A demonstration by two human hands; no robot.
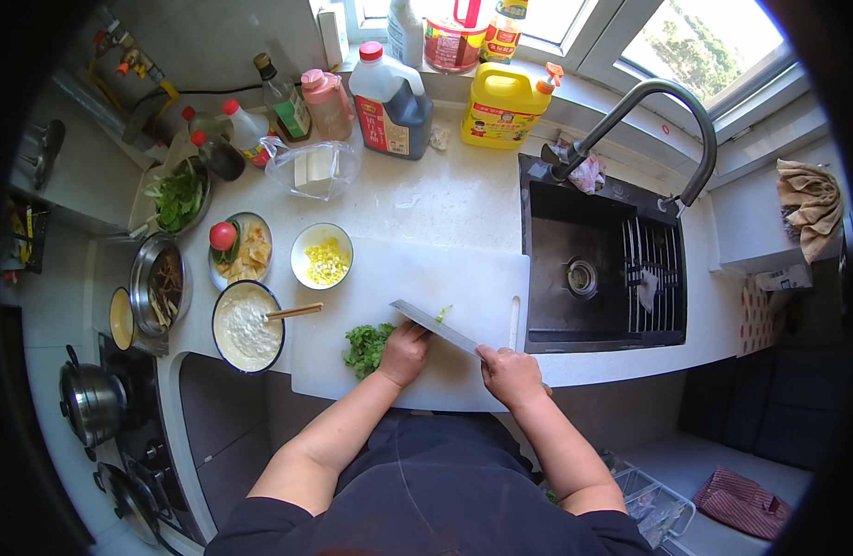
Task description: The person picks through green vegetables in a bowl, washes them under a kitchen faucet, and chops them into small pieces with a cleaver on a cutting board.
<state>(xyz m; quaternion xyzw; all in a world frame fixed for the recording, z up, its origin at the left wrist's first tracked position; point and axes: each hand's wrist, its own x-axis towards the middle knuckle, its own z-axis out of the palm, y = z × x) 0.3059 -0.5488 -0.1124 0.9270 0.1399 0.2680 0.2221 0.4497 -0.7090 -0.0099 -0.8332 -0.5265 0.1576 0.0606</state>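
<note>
Bare right hand (pixel 514 375): is gripping a wide grey metal knife (pixel 452 334) by its handle, fingers wrapped round, over the board's right edge toward its near corner.
Bare left hand (pixel 405 356): is bending its fingers beside the knife's near face; whether the tips are pinching stalks or only bracing the steel, cannot tell.
Leafy dark-green herbs (pixel 368 348): are lying on the white rectangular cutting board (pixel 426 269), toward its near left corner, just beside the left hand.
Small pale-green cut pieces (pixel 443 313): are showing along the knife's far side.
Knife work: the person is probably slicing green stalks; the next stroke seems to be calling for knuckles set back from the edge and a steady push.
Bowls: a dark-rimmed round bowl (pixel 215 326) of white powder, brown chopsticks (pixel 296 311) leaning in it, is standing just outside the board's left edge; a smaller white bowl (pixel 307 241) of chopped yellow-and-white bits is standing at the far left corner.
Jug labels: a red-capped translucent plastic jug (pixel 414 113) of dark liquid and a yellow plastic jug (pixel 507 97) are standing toward the pale counter's (pixel 426 208) far edge, both carrying reddish printed labels; wording going unrecorded.
Windowsill: a red plastic tub (pixel 452 44) is also carrying print.
</note>
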